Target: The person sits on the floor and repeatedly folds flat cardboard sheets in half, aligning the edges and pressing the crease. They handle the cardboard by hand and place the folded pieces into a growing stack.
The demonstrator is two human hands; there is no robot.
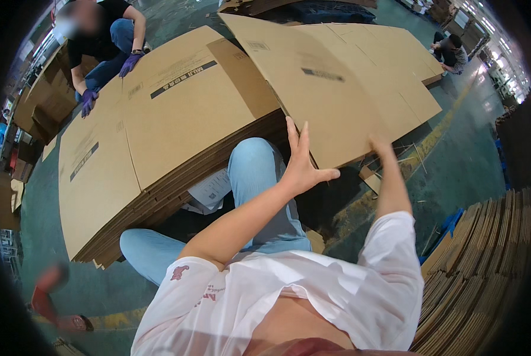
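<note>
One large flat brown cardboard sheet (342, 89) is lifted above one thick stack of flattened brown cartons (158, 136). The left hand (301, 163) presses its edge with fingers spread wide; the right hand (379, 144) grips the edge, fingertips hidden behind it.

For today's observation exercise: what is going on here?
A seated person has the left hand spread against a flattened cardboard box sheet, while the right hand grips its near edge, tilting it above a thick stack of flat cartons. Opposite, a co-worker in purple gloves presses on the same stack.
</note>
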